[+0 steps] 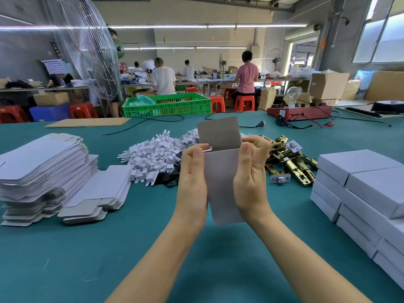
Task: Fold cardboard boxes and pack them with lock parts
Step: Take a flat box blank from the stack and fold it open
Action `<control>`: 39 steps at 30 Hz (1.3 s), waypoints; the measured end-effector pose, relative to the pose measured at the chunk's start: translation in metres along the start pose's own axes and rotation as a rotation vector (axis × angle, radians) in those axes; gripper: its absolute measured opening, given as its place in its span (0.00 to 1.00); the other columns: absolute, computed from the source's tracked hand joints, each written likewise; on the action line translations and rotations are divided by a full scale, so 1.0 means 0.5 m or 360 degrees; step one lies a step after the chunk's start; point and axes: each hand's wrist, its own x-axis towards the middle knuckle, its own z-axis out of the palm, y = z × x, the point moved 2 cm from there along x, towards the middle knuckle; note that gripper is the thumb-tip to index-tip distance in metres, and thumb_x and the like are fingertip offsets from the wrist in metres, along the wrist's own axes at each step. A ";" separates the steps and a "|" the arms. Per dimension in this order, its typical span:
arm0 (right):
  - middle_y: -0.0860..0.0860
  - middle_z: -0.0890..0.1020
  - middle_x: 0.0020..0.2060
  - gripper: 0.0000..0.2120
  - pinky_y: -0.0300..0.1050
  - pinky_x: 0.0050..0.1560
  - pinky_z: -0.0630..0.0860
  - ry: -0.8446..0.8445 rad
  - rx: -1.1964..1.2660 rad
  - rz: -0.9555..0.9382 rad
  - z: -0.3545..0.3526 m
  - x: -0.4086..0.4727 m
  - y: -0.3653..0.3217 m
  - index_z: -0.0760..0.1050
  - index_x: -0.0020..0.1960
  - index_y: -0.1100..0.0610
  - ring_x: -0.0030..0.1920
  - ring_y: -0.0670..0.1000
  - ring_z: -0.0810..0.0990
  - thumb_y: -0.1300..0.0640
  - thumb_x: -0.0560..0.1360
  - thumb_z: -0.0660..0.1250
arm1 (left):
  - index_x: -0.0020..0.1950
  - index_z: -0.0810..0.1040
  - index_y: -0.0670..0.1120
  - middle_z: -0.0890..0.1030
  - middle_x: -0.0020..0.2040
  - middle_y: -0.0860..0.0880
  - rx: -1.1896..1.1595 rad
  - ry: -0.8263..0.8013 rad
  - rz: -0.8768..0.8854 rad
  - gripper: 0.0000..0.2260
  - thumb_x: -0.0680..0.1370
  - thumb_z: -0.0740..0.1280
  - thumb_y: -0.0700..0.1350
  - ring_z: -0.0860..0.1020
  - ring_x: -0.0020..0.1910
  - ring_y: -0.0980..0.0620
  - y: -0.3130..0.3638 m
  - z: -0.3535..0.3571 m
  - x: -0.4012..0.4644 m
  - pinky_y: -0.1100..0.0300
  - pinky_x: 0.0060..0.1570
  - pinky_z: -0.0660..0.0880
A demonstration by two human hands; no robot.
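Observation:
A grey-white cardboard box (220, 171) is held upright above the green table (109, 248), its far flap standing open at the top. My left hand (192, 178) grips its left side, thumb at the top edge. My right hand (251, 171) grips the right side, fingers curled behind it. Behind the box lie a pile of white plastic parts (153, 158) and brass latch parts (288, 162). Flat unfolded box blanks (43, 162) are stacked at the left. Closed white boxes (360, 193) are stacked at the right.
A green crate (166, 104) and a cardboard sheet (87, 122) sit at the table's far edge. A red test device with a bulb (299, 110) and black cables (251, 125) lie at the far right. A large fan (91, 51) stands at the left; people work beyond.

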 end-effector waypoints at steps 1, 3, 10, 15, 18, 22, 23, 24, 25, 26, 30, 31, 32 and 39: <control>0.35 0.71 0.38 0.05 0.41 0.38 0.67 -0.0004 0.0014 0.0011 0.002 -0.001 -0.001 0.63 0.51 0.48 0.36 0.40 0.67 0.50 0.82 0.50 | 0.46 0.78 0.60 0.79 0.51 0.49 -0.0067 0.0043 -0.0053 0.08 0.77 0.62 0.61 0.75 0.45 0.51 0.002 0.001 0.003 0.53 0.45 0.73; 0.35 0.72 0.39 0.05 0.41 0.40 0.68 0.0002 0.0075 0.0054 0.003 0.000 -0.001 0.63 0.50 0.49 0.37 0.40 0.67 0.52 0.82 0.50 | 0.42 0.79 0.59 0.81 0.49 0.52 -0.0111 0.0118 -0.0097 0.09 0.79 0.64 0.58 0.76 0.42 0.53 0.009 0.001 0.007 0.58 0.41 0.75; 0.37 0.73 0.42 0.07 0.42 0.46 0.69 -0.0061 0.0221 0.0140 0.011 -0.004 -0.008 0.68 0.50 0.47 0.43 0.43 0.70 0.54 0.81 0.52 | 0.43 0.79 0.51 0.82 0.37 0.54 -0.0251 0.0132 -0.0179 0.11 0.82 0.60 0.45 0.78 0.31 0.60 0.023 -0.009 0.016 0.67 0.29 0.75; 0.35 0.74 0.41 0.09 0.30 0.49 0.66 -0.0115 0.0224 0.0132 0.012 -0.001 -0.010 0.70 0.47 0.51 0.45 0.39 0.72 0.59 0.80 0.52 | 0.43 0.81 0.52 0.84 0.39 0.53 -0.0315 0.0167 -0.0216 0.13 0.83 0.59 0.44 0.79 0.33 0.60 0.031 -0.005 0.014 0.66 0.31 0.76; 0.36 0.72 0.37 0.09 0.31 0.43 0.67 -0.0115 0.0234 0.0288 0.013 0.001 -0.007 0.68 0.44 0.52 0.40 0.39 0.70 0.53 0.81 0.52 | 0.39 0.81 0.55 0.83 0.40 0.54 -0.0262 0.0208 -0.0205 0.16 0.82 0.59 0.43 0.78 0.32 0.59 0.033 -0.005 0.013 0.67 0.28 0.73; 0.42 0.68 0.37 0.08 0.31 0.38 0.66 -0.0067 0.0243 0.0450 0.013 0.001 -0.001 0.65 0.44 0.53 0.36 0.39 0.67 0.58 0.81 0.55 | 0.39 0.76 0.60 0.80 0.44 0.51 -0.0198 0.0296 -0.0241 0.14 0.80 0.61 0.44 0.75 0.36 0.54 0.027 -0.005 0.007 0.63 0.30 0.72; 0.44 0.68 0.39 0.06 0.29 0.39 0.66 -0.0057 0.0247 0.0463 0.013 0.001 -0.001 0.64 0.44 0.52 0.36 0.38 0.67 0.58 0.80 0.56 | 0.42 0.76 0.62 0.79 0.47 0.49 -0.0209 0.0305 -0.0249 0.12 0.78 0.62 0.45 0.76 0.36 0.53 0.028 -0.005 0.006 0.62 0.30 0.72; 0.45 0.68 0.41 0.03 0.28 0.41 0.67 -0.0060 0.0265 0.0476 0.012 0.001 -0.002 0.64 0.46 0.51 0.37 0.36 0.68 0.57 0.78 0.56 | 0.44 0.75 0.64 0.79 0.49 0.47 -0.0222 0.0299 -0.0255 0.12 0.78 0.62 0.45 0.76 0.35 0.53 0.028 -0.005 0.005 0.61 0.30 0.73; 0.45 0.69 0.43 0.04 0.28 0.43 0.68 -0.0078 0.0285 0.0484 0.012 0.002 -0.001 0.64 0.48 0.50 0.39 0.36 0.70 0.58 0.78 0.56 | 0.47 0.75 0.66 0.81 0.50 0.45 -0.0243 0.0279 -0.0257 0.14 0.78 0.61 0.44 0.78 0.35 0.53 0.027 -0.005 0.006 0.60 0.30 0.74; 0.45 0.71 0.44 0.07 0.30 0.45 0.70 -0.0107 0.0297 0.0484 0.012 0.003 -0.001 0.66 0.50 0.48 0.41 0.36 0.72 0.60 0.80 0.55 | 0.49 0.76 0.67 0.82 0.51 0.44 -0.0271 0.0254 -0.0258 0.17 0.79 0.60 0.42 0.79 0.35 0.53 0.027 -0.004 0.007 0.61 0.30 0.75; 0.44 0.79 0.47 0.15 0.45 0.54 0.74 -0.0244 0.0292 0.0522 0.009 0.008 -0.003 0.72 0.53 0.46 0.49 0.44 0.77 0.63 0.82 0.52 | 0.49 0.80 0.62 0.85 0.46 0.47 -0.0380 0.0195 -0.0282 0.20 0.81 0.57 0.38 0.82 0.37 0.53 0.024 0.000 0.010 0.61 0.32 0.78; 0.46 0.79 0.48 0.13 0.48 0.56 0.74 -0.0260 0.0309 0.0539 0.008 0.009 -0.002 0.73 0.53 0.47 0.50 0.45 0.77 0.62 0.83 0.53 | 0.50 0.79 0.59 0.85 0.44 0.48 -0.0407 0.0190 -0.0288 0.18 0.82 0.57 0.37 0.81 0.36 0.54 0.023 -0.001 0.011 0.62 0.32 0.78; 0.47 0.79 0.49 0.12 0.49 0.57 0.73 -0.0267 0.0313 0.0544 0.006 0.009 0.000 0.73 0.53 0.48 0.50 0.45 0.77 0.60 0.83 0.53 | 0.52 0.79 0.57 0.85 0.42 0.48 -0.0427 0.0186 -0.0290 0.16 0.82 0.58 0.37 0.81 0.34 0.55 0.023 -0.002 0.013 0.63 0.31 0.77; 0.50 0.76 0.45 0.09 0.48 0.55 0.72 -0.0275 0.0305 0.0523 0.004 0.008 0.002 0.71 0.48 0.52 0.47 0.47 0.74 0.54 0.83 0.53 | 0.46 0.75 0.48 0.79 0.30 0.53 -0.0433 0.0139 -0.0238 0.13 0.82 0.56 0.35 0.73 0.23 0.61 0.025 -0.004 0.015 0.70 0.23 0.69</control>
